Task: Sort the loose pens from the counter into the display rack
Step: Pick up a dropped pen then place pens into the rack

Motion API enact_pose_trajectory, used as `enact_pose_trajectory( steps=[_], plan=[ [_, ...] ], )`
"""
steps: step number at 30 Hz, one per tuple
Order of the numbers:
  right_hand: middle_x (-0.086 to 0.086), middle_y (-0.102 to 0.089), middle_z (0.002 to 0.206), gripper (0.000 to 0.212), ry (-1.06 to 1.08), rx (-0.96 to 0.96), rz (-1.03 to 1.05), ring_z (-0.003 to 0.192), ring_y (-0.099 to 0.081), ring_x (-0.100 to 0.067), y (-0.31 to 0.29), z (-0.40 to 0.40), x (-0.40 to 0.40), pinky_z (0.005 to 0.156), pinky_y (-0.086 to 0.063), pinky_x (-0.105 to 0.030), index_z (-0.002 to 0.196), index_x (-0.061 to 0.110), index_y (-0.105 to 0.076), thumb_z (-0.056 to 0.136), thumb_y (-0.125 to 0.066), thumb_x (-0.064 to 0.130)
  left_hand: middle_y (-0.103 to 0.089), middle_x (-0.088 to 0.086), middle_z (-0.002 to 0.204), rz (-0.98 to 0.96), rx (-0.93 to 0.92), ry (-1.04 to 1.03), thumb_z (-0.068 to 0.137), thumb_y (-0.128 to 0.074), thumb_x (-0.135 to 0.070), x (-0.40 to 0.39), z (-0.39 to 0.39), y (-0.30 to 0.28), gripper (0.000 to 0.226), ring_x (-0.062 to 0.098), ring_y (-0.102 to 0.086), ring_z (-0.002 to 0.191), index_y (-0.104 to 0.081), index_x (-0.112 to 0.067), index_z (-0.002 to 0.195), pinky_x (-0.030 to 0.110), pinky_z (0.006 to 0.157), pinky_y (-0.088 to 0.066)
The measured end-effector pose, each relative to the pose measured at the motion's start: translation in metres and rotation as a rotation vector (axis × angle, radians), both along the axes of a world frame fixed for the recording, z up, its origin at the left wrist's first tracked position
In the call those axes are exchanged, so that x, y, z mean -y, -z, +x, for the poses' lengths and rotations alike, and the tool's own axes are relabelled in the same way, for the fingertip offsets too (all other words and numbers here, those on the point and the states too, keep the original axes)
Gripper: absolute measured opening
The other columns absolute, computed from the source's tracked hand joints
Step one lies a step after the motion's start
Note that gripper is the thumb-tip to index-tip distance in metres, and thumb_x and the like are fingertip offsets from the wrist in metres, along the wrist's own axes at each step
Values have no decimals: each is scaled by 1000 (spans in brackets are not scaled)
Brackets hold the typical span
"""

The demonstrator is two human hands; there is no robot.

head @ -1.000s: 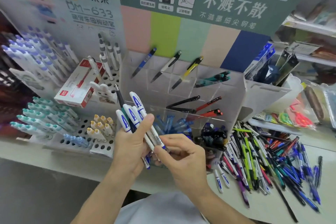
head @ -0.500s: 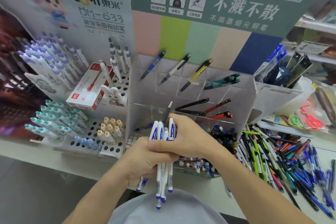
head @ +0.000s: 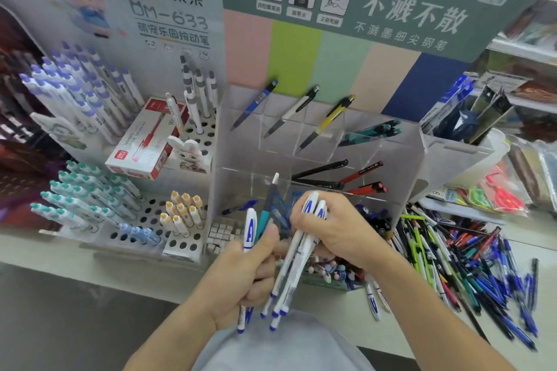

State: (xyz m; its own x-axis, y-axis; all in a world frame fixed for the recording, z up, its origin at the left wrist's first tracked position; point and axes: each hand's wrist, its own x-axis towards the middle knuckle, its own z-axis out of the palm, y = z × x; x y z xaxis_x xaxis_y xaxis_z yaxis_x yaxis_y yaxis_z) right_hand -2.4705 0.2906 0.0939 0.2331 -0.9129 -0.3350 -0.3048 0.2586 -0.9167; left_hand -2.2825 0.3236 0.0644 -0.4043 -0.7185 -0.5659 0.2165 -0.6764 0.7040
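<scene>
My left hand [head: 241,274] grips a white pen with a blue label [head: 249,229] and a teal-and-grey pen [head: 266,208], both pointing up. My right hand [head: 334,232] grips a bundle of several white-and-blue pens [head: 294,262], their tips hanging down toward me. Both hands are in front of the clear acrylic display rack [head: 401,159], whose compartments hold a few pens each. A pile of loose pens [head: 470,268] lies on the counter to the right.
A white peg-hole stand [head: 193,135] with purple, teal and yellow-capped pens stands at the left, with a red-and-white pen box [head: 144,144] on it. A white bin [head: 452,153] with packaged items sits right of the rack. Two white-and-blue pens [head: 373,301] lie near the counter's front edge.
The single bundle held by both hands has split: my right hand has drawn several white-and-blue pens off to the right, while my left hand keeps one white pen and the teal pen.
</scene>
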Motion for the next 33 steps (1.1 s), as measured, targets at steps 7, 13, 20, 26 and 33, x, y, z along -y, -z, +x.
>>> enact_pose_trajectory(
  steps=[7, 13, 20, 26, 33],
  plan=[
    [-3, -58, 62, 18, 434, -24, -610, 53, -54, -18, -45, -3, 42, 48, -46, -34, 80, 15, -63, 94, -65, 4, -20, 3, 54, -57, -77, -347, 87, -52, -49, -3, 21, -7, 50, 9, -21, 33, -76, -6, 77, 16, 35, -15],
    [-10, -62, 87, 4, 308, -227, -1138, 75, -58, -15, -15, 43, 75, 72, -49, -22, 91, -2, -64, 91, -65, -5, -22, 4, 54, -53, -90, -366, 86, -53, -49, -8, 26, -11, 52, 10, -22, 33, -68, 0, 82, 17, 35, -16],
    [-6, -58, 96, 8, 142, -425, -945, 77, -50, -5, 40, 69, 89, 72, -36, -4, 93, 4, -66, 93, -71, 11, -12, 10, 70, -6, -117, -339, 94, -48, -51, -11, 32, -13, 54, 13, -21, 39, -63, 0, 92, 23, 43, -9],
    [-3, -64, 103, 33, 178, -494, -858, 84, -55, -7, 38, 80, 88, 73, -44, -16, 108, 9, -66, 88, -79, 32, -20, 7, 63, -27, -128, -279, 91, -50, -51, -11, 30, -10, 53, 14, -24, 38, -64, 0, 92, 23, 41, -11],
    [2, -59, 120, 42, 236, -385, -826, 95, -56, -1, 29, 60, 60, 88, -43, -8, 128, 14, -61, 90, -77, 26, -24, 6, 61, -61, -133, -241, 87, -55, -51, -5, 29, -8, 47, 13, -26, 35, -69, -7, 83, 23, 42, -10]
  ],
)
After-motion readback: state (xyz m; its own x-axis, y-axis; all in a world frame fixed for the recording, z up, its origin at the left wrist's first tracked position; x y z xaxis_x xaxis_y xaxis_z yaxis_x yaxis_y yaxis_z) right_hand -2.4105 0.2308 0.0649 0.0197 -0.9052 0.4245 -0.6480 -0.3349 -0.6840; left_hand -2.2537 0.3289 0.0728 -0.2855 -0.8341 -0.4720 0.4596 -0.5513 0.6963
